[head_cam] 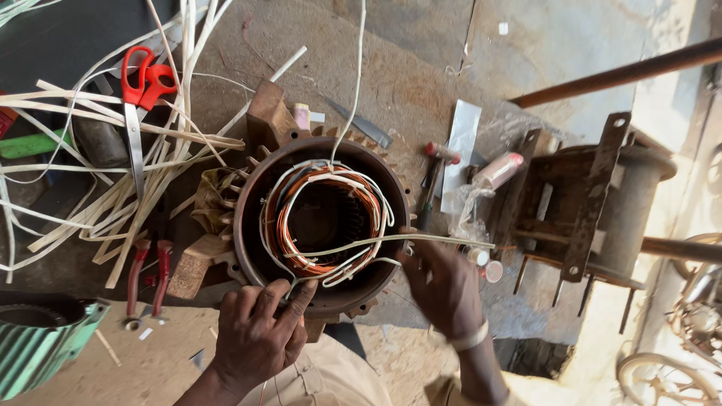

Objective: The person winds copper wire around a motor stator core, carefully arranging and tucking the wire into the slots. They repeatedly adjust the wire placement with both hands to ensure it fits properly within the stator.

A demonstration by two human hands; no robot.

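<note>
Copper windings (301, 225) fill the bore of a round motor stator (323, 218) that lies on its side at the middle of the frame, its rusty brown housing ringed with cooling fins. The coils glow orange and are laced with pale sleeving (361, 244) that loops around their rim; one strand of it runs straight up out of the frame. The left hand (259, 331) rests at the lower edge of the housing, index finger stretched out and pressing on the windings, the other fingers loosely curled. The right hand (440, 282), at the lower right of the stator, pinches a long pale strip of sleeving that crosses the bore. Red-handled scissors (139, 98) lie in the upper left on a tangle of white strips (113, 188). Red-handled pliers (147, 274) lie left of the stator, a green finned motor housing (37, 349) sits in the lower left corner, and a rusty metal frame (587, 203) stands at the right.
</note>
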